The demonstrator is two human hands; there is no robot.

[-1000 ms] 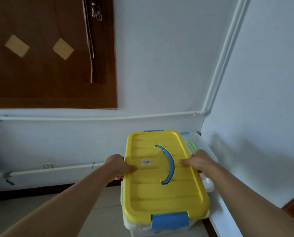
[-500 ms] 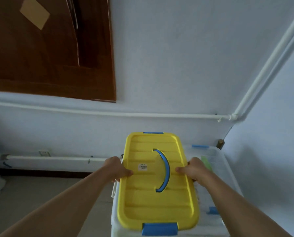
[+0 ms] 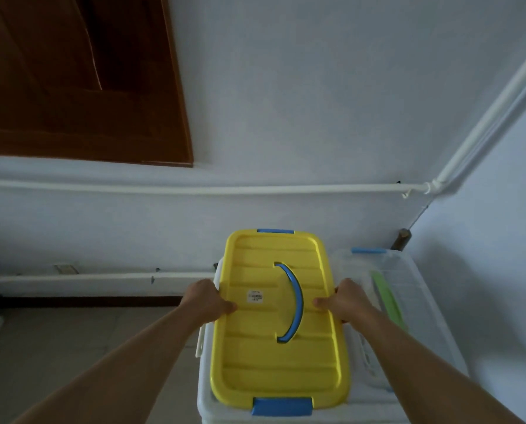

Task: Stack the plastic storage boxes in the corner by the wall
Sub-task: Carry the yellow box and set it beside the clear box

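Note:
A plastic storage box with a yellow lid [image 3: 274,362], blue curved handle and blue end clips sits in front of me. My left hand [image 3: 205,299] grips its left long edge, thumb on the lid. My right hand [image 3: 345,298] grips the right edge the same way. Beneath it is a larger white box [image 3: 205,399], only partly visible. To the right, against the side wall, lies a clear-lidded box [image 3: 408,289] with a green strip inside and a blue clip at its far end.
White walls meet in a corner [image 3: 414,221] just behind the boxes. White pipes [image 3: 194,188] run along the back wall and up the corner. A brown wooden panel [image 3: 81,87] hangs at upper left. Tiled floor [image 3: 72,341] lies to the left.
The view has shifted downward and closer to the corner. The yellow-lidded box now lies lower in view over the white box, left of the clear-lidded one. Both hands keep their grip.

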